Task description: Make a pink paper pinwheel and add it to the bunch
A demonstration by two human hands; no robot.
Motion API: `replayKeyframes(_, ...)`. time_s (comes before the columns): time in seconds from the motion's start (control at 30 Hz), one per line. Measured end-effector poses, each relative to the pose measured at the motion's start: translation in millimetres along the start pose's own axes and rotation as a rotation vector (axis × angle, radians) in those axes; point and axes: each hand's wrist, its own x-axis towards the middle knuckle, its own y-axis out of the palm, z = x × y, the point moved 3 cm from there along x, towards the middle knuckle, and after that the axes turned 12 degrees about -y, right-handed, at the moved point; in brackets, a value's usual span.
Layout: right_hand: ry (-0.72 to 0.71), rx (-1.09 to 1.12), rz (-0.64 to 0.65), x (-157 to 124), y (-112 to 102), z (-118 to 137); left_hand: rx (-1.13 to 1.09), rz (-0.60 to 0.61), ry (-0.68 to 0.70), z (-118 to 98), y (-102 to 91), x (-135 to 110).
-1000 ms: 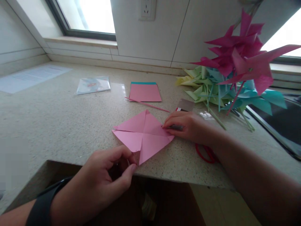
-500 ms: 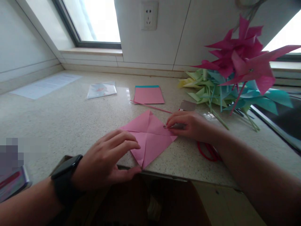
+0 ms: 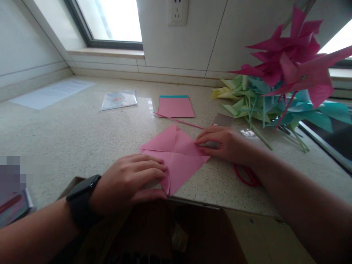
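Observation:
A pink square of paper with diagonal creases lies on the speckled countertop near its front edge. My left hand, a black watch on its wrist, lies flat on the paper's near left part with the fingers stretched out. My right hand rests at the paper's right corner. Its fingers pinch a small grey tool against that corner, and most of the tool is hidden. Red scissor handles show under my right wrist.
A thin pink stick and a stack of pink and teal sheets lie behind the paper. Magenta pinwheels stand over green and teal ones at the right. A plastic bag and a printed sheet lie left. A dark box is below the edge.
My left hand let go of the paper's near corner and came up to lie flat on the paper. My right hand stayed at the right corner.

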Motion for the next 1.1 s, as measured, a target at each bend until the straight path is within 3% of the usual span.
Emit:
replayKeyframes(0.23,0.072,0.005,-0.141,-2.3,-9.4,1.3,0.025,-0.036,0.039,-4.8,-0.8,-1.6)
replayKeyframes(0.33,0.066,0.04,-0.187,-2.5,-13.3,4.4,-0.024,-0.051,-0.021,-7.3,0.8,0.2)
replayKeyframes(0.67,0.059,0.189,-0.4,8.5,-14.3,37.6,-0.271,-0.175,-0.628,-6.9,3.1,10.2)
replayKeyframes(0.87,0.052,0.374,-0.353,21.2,7.5,60.8,-0.565,-0.212,-0.697,-3.8,11.1,19.2)
replayKeyframes(1.0,0.016,0.425,-0.291,28.3,15.6,66.4,-0.652,-0.259,-0.716,-1.9,12.7,20.7)
replayKeyframes(1.1,-0.012,0.415,-0.326,32.3,16.9,66.0,-0.684,-0.247,-0.698,-2.9,13.5,19.8)
